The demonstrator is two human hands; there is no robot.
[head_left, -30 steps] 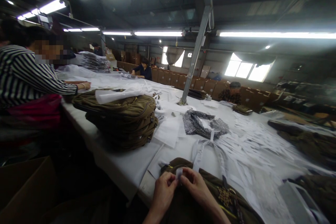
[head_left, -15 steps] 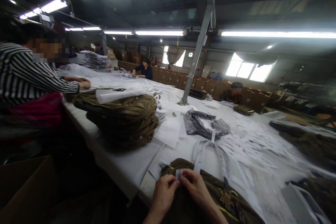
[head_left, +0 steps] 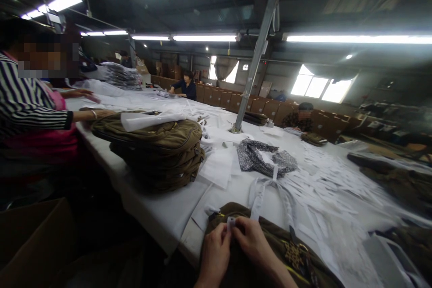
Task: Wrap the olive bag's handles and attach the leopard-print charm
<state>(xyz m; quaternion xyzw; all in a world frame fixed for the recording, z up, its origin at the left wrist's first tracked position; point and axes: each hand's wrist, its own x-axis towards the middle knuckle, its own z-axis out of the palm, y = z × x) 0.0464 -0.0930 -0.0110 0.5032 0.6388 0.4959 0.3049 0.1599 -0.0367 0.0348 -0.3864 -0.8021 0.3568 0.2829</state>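
At the near edge of the table lies an olive bag [head_left: 236,209] with white-wrapped handles [head_left: 258,198] and a gold charm [head_left: 293,252]. Above it, my left hand [head_left: 216,245] pinches a small whitish, translucent strip [head_left: 231,221] between thumb and fingers. My right hand [head_left: 251,238] grips the same strip from the other side, fingertips close to those of the left. The lower part of the strip is hidden by the fingers. Both forearms come over the bag's near side and cover part of it.
A stack of olive bags [head_left: 151,144] stands left, with a rolled white sheet [head_left: 151,120] on top. A co-worker in a striped sleeve [head_left: 40,119] touches it. Patterned cloth [head_left: 265,157], scattered paper strips [head_left: 327,180], a metal post [head_left: 253,72] and a grey bin [head_left: 388,256] lie around.
The strip between my fingers now stands more upright, and my left hand has shifted slightly right. The co-worker has reached one hand to the bag stack.
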